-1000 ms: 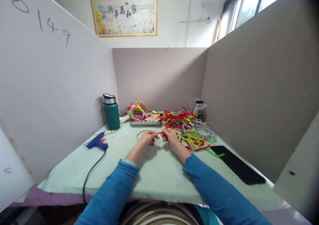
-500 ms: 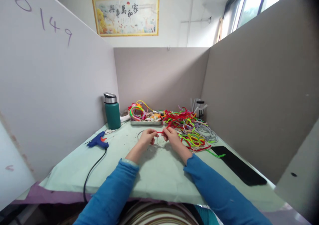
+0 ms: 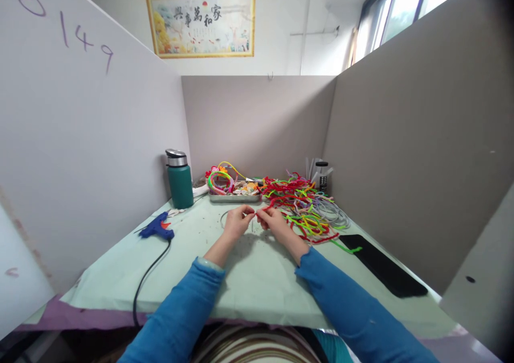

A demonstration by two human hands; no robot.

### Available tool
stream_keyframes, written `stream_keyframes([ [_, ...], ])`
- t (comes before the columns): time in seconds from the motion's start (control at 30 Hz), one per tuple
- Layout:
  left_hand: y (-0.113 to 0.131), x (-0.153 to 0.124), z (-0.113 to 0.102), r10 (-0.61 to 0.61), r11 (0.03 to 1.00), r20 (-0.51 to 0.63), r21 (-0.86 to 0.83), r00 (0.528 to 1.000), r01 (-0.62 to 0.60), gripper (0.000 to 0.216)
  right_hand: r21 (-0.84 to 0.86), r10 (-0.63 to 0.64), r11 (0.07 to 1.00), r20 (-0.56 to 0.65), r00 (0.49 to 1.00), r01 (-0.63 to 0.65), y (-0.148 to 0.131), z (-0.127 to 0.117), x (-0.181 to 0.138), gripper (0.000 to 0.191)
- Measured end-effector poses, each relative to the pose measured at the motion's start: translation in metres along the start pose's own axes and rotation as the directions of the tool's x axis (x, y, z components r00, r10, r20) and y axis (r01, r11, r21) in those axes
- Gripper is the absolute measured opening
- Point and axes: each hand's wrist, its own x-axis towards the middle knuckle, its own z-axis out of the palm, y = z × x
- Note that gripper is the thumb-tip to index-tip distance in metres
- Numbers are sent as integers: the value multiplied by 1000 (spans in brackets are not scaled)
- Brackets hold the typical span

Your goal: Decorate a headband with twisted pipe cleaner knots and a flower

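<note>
My left hand (image 3: 236,221) and my right hand (image 3: 271,220) meet over the middle of the green table cover (image 3: 120,277), both with fingers pinched. A red pipe cleaner (image 3: 262,211) runs between them, held at each side. A thin grey wire hoop (image 3: 225,214) lies on the table under my left hand. Just right of my right hand spreads a heap of coloured pipe cleaners (image 3: 307,205).
A metal tray (image 3: 234,197) with bright hoops and small pieces stands at the back. A green flask (image 3: 179,179) is at the back left, a blue glue gun (image 3: 156,228) with its black cord on the left, a black phone (image 3: 381,264) on the right. Partition walls close three sides.
Both hands stay in the same spot; the fingers have shifted slightly along the red pipe cleaner, with the hands a little closer together.
</note>
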Motion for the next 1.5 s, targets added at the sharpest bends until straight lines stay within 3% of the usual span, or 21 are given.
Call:
stream_keyframes([
  [0.37,1,-2,-1,120,982,16,147,993,-121,11,-88,-4,996,47,999,9,1,0,1,29],
  [0.53,0,-2,-2,184,957,38,221,982,-188,14,-24,84,996,18,996,-84,2,-2,1,30],
  [0.67,0,-2,-2,203,950,18,238,979,-202,12,31,148,988,24,989,-149,1,-4,1,31],
  [0.83,1,-3,-2,172,957,2,236,985,-167,16,49,117,992,25,993,-118,1,-7,3,31],
  [0.93,2,-2,-1,66,991,5,113,998,-67,19,59,106,992,23,994,-107,1,-8,4,32],
  [1.03,3,-1,-1,-103,983,76,-147,992,113,22,52,103,993,19,994,-104,0,-7,3,32],
  [1.23,2,0,-4,-300,756,157,-563,941,335,31,-44,16,999,45,999,-14,-7,1,-1,31],
  [1.4,-2,4,-4,-510,513,283,-658,812,551,24,-235,-110,965,48,993,119,-6,6,-4,27],
  [1.47,-3,6,-4,-542,491,301,-644,785,586,22,-300,-154,941,43,987,159,-5,6,-5,24],
  [1.5,-4,6,-4,-530,528,280,-630,801,569,23,-308,-158,937,43,986,164,-5,6,-5,24],
])
